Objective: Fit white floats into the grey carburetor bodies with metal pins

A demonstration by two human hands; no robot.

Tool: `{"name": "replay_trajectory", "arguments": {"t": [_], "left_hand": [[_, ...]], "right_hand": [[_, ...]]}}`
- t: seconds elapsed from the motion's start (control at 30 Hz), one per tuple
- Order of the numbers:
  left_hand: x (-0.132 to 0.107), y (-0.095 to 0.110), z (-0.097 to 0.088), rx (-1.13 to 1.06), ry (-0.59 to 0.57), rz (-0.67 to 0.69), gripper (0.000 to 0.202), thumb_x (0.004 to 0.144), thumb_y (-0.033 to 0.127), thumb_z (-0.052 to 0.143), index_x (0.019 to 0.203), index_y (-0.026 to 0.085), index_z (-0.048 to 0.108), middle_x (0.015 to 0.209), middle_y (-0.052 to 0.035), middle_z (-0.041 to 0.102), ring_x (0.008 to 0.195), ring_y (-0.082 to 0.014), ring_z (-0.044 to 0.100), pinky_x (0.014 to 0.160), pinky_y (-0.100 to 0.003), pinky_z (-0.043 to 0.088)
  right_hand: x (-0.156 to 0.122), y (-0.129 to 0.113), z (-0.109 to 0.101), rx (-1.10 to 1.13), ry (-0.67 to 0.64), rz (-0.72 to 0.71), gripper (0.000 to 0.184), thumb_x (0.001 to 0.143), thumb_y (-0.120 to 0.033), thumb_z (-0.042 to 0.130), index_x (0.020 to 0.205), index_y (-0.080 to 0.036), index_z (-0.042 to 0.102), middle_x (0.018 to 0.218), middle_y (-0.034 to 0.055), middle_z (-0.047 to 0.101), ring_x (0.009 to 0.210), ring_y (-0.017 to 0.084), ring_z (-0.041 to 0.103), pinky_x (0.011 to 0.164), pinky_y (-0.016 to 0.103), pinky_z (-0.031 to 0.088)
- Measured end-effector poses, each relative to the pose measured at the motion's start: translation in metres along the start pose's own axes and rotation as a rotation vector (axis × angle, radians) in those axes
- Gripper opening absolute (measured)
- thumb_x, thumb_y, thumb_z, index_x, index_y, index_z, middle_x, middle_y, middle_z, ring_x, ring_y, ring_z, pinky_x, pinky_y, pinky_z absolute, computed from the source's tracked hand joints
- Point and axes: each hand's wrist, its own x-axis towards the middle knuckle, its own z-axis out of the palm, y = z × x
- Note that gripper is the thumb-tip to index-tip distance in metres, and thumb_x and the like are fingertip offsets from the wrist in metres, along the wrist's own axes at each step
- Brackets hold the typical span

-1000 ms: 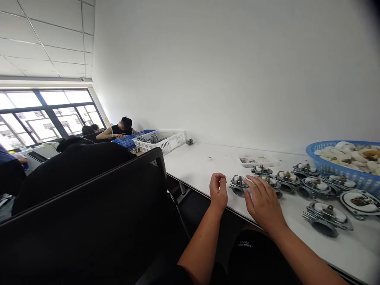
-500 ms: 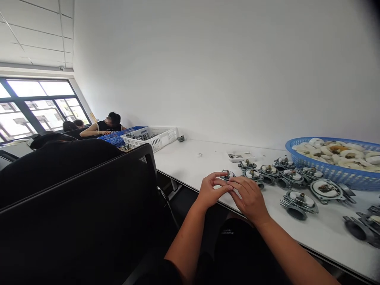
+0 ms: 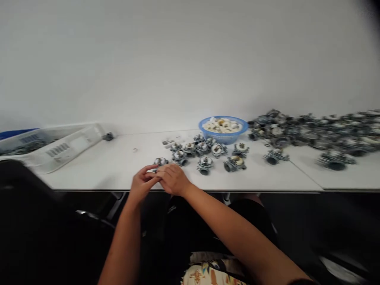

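My left hand (image 3: pixel 141 183) and my right hand (image 3: pixel 173 179) meet at the table's front edge, fingertips together. Both are closed, thumbs and fingers pinched; whatever lies between them is too small or hidden to make out. Just beyond the fingertips sits a grey metal housing (image 3: pixel 160 161) with a white round insert on top, partly covered by my fingers. To the right of my hands stand several similar metal housings with round pipe openings, one of them (image 3: pixel 204 165) close to the front.
A blue plastic basket (image 3: pixel 224 137) of white rings stands by the wall. Farther right is a blurred heap of metal housings (image 3: pixel 308 132). A small tray (image 3: pixel 168 142) lies behind the group. At left are a white crate (image 3: pixel 69 148) with metal parts and a dark chair back (image 3: pixel 20 198).
My view has swung to the right, bringing the heap of housings into sight and taking the co-workers and window out. My hands stay together by the same housing.
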Motion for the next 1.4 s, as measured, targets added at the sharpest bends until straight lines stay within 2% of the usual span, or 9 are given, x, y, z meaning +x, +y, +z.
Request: {"name": "replay_trajectory", "arguments": {"t": [0.13,0.23,0.57,0.73,0.87,1.0,1.13,1.27,1.4], "left_hand": [[0.0,-0.004,-0.005,0.039,-0.063,-0.046,0.066,0.061,0.032,0.093,0.119,0.015,0.067,0.074,-0.0018,0.077,0.071,-0.0184,0.071,0.082,-0.035,0.057],[-0.002,-0.002,-0.003,0.034,-0.058,-0.042,0.065,0.059,0.03,0.094,0.118,0.018,0.068,0.072,0.0005,0.076,0.07,-0.0185,0.07,0.081,-0.036,0.058],[-0.002,0.002,0.005,-0.021,-0.032,-0.055,0.058,0.057,0.032,0.095,0.106,0.016,0.068,0.071,-0.0014,0.076,0.065,-0.0167,0.069,0.075,-0.033,0.057],[-0.002,0.002,0.003,0.018,-0.004,-0.041,0.057,0.056,0.035,0.095,0.102,0.015,0.069,0.073,-0.0035,0.077,0.063,-0.0163,0.068,0.069,-0.03,0.054],[-0.006,0.0,0.0,0.032,0.006,-0.025,0.06,0.054,0.032,0.096,0.104,0.015,0.069,0.079,-0.0057,0.079,0.068,-0.0178,0.07,0.073,-0.032,0.055],[-0.001,-0.012,-0.012,0.083,0.062,0.091,0.056,0.057,0.032,0.095,0.106,0.016,0.07,0.086,-0.0069,0.079,0.08,-0.0221,0.072,0.081,-0.037,0.056],[0.028,-0.032,-0.027,0.193,0.212,0.253,0.047,0.069,0.041,0.086,0.105,0.017,0.068,0.096,-0.0085,0.076,0.094,-0.0235,0.07,0.085,-0.036,0.054],[0.057,-0.043,-0.03,0.408,-0.034,0.116,0.075,0.068,0.044,0.085,0.134,0.021,0.058,0.147,-0.0149,0.055,0.133,-0.0335,0.053,0.1,-0.041,0.048],[0.063,-0.044,-0.025,0.444,-0.181,0.041,0.085,0.072,0.043,0.083,0.146,0.022,0.047,0.15,-0.0141,0.052,0.137,-0.035,0.049,0.111,-0.045,0.04]], "right_hand": [[-0.001,0.0,0.002,-0.018,-0.173,0.062,0.021,0.095,-0.028,0.056,0.113,-0.017,0.059,0.116,0.0103,0.069,0.112,0.023,0.059,0.097,0.036,0.044],[0.0,-0.001,0.0,0.017,-0.217,0.116,0.019,0.094,-0.03,0.057,0.109,-0.018,0.059,0.116,0.0107,0.069,0.114,0.023,0.059,0.099,0.036,0.043],[0.003,0.0,-0.004,0.157,-0.163,0.161,0.01,0.097,-0.026,0.05,0.098,-0.019,0.058,0.102,0.0096,0.069,0.11,0.023,0.059,0.093,0.036,0.042],[0.004,0.001,-0.005,0.205,-0.168,0.181,0.012,0.099,-0.025,0.048,0.097,-0.02,0.06,0.103,0.0087,0.069,0.108,0.022,0.059,0.092,0.036,0.041],[0.003,0.002,-0.004,0.187,-0.151,0.178,0.014,0.1,-0.023,0.05,0.098,-0.02,0.063,0.106,0.0077,0.07,0.108,0.021,0.059,0.094,0.035,0.041],[0.004,0.006,-0.006,0.176,-0.073,0.313,0.019,0.103,-0.031,0.052,0.096,-0.02,0.066,0.1,0.0074,0.071,0.102,0.021,0.061,0.093,0.035,0.042],[0.004,0.01,-0.009,0.144,0.015,0.465,0.025,0.105,-0.037,0.053,0.095,-0.02,0.069,0.095,0.0063,0.072,0.096,0.02,0.062,0.091,0.035,0.043],[0.003,0.012,-0.012,0.064,0.081,0.547,0.023,0.105,-0.032,0.053,0.101,-0.022,0.073,0.097,0.005,0.074,0.102,0.022,0.061,0.093,0.038,0.04],[0.003,0.013,-0.012,0.034,0.12,0.566,0.023,0.104,-0.031,0.054,0.101,-0.023,0.075,0.097,0.0041,0.075,0.102,0.023,0.061,0.093,0.038,0.04]]}}
